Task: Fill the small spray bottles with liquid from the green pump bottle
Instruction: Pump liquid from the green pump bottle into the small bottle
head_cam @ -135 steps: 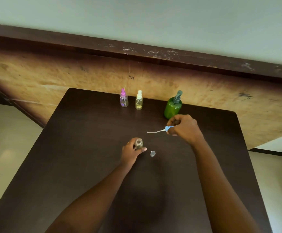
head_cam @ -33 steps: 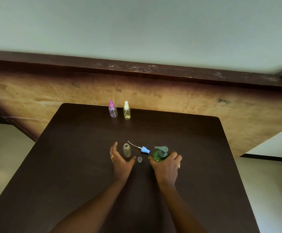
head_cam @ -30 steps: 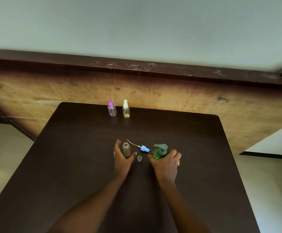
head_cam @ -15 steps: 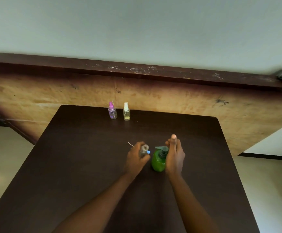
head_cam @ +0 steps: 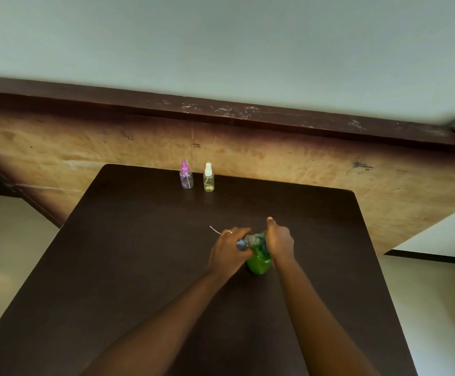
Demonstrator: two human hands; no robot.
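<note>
We see our left grip (head_cam: 229, 251) curled round a small clear bottle (head_cam: 245, 241), tilted with its mouth toward the top of the green pump bottle (head_cam: 259, 263), which stands on the dark bench (head_cam: 139, 267). Our right grip (head_cam: 278, 240) lies over the pump head, one finger stretched forward. A thin white tube (head_cam: 215, 229) pokes out beyond the left grip. A pink-topped spray bottle (head_cam: 186, 177) and a white-topped spray bottle (head_cam: 208, 179) stand side by side at the far edge.
</note>
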